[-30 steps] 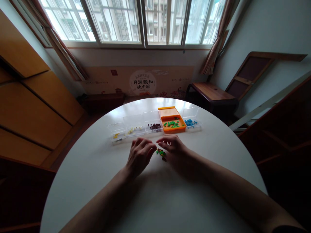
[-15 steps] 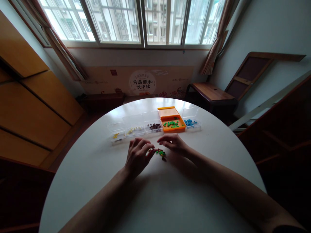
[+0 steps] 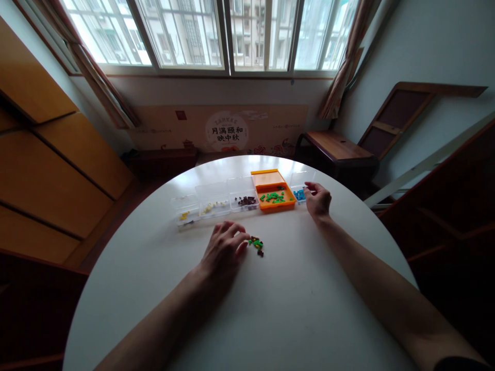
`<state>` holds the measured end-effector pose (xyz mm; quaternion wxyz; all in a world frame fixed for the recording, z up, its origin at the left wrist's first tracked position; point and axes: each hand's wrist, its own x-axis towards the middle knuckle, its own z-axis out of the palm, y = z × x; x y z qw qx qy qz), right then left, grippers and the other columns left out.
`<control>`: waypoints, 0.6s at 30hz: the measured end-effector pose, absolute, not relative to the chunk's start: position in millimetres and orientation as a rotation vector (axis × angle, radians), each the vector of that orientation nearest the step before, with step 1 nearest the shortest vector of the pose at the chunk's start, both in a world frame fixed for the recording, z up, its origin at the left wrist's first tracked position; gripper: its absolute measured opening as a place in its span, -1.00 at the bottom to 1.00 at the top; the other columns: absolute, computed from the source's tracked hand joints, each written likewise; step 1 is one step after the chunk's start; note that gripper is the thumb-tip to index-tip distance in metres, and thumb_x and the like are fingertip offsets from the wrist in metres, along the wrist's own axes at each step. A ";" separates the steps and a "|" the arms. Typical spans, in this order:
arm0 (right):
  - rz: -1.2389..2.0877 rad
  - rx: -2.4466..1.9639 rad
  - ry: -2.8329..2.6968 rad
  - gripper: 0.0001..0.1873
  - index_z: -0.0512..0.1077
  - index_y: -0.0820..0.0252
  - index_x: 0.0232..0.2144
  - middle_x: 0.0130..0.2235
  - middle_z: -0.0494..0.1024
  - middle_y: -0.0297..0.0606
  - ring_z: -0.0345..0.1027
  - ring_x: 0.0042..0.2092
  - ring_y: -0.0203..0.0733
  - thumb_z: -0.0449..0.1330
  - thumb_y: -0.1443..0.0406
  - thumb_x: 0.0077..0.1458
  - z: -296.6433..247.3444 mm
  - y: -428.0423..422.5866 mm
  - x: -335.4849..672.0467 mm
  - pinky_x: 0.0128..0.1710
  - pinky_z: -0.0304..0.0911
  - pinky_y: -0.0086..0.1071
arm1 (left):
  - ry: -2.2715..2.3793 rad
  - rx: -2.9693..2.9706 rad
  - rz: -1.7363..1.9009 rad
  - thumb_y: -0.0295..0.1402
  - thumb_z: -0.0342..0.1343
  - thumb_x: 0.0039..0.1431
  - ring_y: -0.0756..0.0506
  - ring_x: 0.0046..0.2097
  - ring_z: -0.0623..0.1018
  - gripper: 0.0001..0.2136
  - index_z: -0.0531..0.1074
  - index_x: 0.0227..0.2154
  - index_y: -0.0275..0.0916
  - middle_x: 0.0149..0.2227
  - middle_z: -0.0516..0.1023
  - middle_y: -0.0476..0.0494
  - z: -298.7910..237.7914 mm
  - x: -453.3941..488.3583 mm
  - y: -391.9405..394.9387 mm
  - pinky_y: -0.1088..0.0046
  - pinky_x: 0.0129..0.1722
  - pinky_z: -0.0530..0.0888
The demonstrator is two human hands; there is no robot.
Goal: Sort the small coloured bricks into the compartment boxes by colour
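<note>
A small pile of mixed green, brown and yellow toy building pieces lies near the middle of the white round table. Loosely curved, my left hand rests at the left side of this pile, thumb and fingers a little apart; nothing shows in its grasp. Farther right, my right hand reaches over the near right side of a clear box of blue pieces. Its fingers are bent but apart, with the tips near the blue pieces, and the hand partly hides the box.
An orange box with green pieces stands left of the blue ones. Clear boxes with dark brown pieces, pale pieces and yellow pieces continue the row leftward. A wooden bench is beyond the table.
My right hand has moved from beside the small pile rightward and away from me to the box of blue pieces. My left hand has stayed by the pile, shifting only slightly.
</note>
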<state>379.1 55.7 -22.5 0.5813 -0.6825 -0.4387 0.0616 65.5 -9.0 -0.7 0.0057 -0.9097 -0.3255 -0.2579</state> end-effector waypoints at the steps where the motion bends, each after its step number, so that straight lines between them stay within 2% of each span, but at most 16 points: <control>1: 0.132 -1.596 -1.021 -0.62 0.55 0.31 -0.22 -0.32 0.59 -0.13 0.33 -0.46 -0.22 0.14 0.20 -0.03 -22.6 55.5 378.7 -0.34 0.29 -0.30 | -1.041 -2.845 -0.800 -0.51 0.07 0.12 -0.15 -0.11 0.40 -0.83 0.50 -0.28 -0.16 -0.22 0.53 -0.13 -0.1 65.2 -8.9 0.22 -0.09 0.29; 5: 0.132 -1.582 -1.010 -0.63 0.55 0.31 -0.24 -0.32 0.58 -0.13 0.32 -0.46 -0.23 0.13 0.19 -0.03 -21.6 54.6 374.9 -0.34 0.29 -0.30 | -1.101 -2.824 -0.813 -0.56 0.08 0.05 -0.16 -0.12 0.41 -0.79 0.51 -0.31 -0.17 -0.23 0.53 -0.13 2.2 64.7 -8.6 0.21 -0.10 0.31; 11: 0.178 -1.537 -1.051 -0.67 0.55 0.29 -0.29 -0.35 0.58 -0.15 0.33 -0.45 -0.22 0.14 0.20 -0.03 -17.5 49.9 362.8 -0.36 0.29 -0.31 | -1.098 -2.858 -0.807 -0.37 0.13 0.14 -0.16 -0.12 0.40 -0.92 0.51 -0.32 -0.16 -0.24 0.52 -0.13 2.3 68.2 -10.9 0.21 -0.09 0.30; 18: 0.245 -1.446 -1.202 -0.72 0.55 0.29 -0.32 -0.40 0.58 -0.19 0.31 -0.49 -0.24 0.13 0.23 0.01 -9.9 39.0 336.3 -0.38 0.28 -0.34 | -1.065 -2.828 -0.819 -0.40 0.11 0.17 -0.13 -0.17 0.40 -0.89 0.54 -0.37 -0.13 -0.29 0.52 -0.11 2.6 70.5 -12.7 0.26 -0.16 0.29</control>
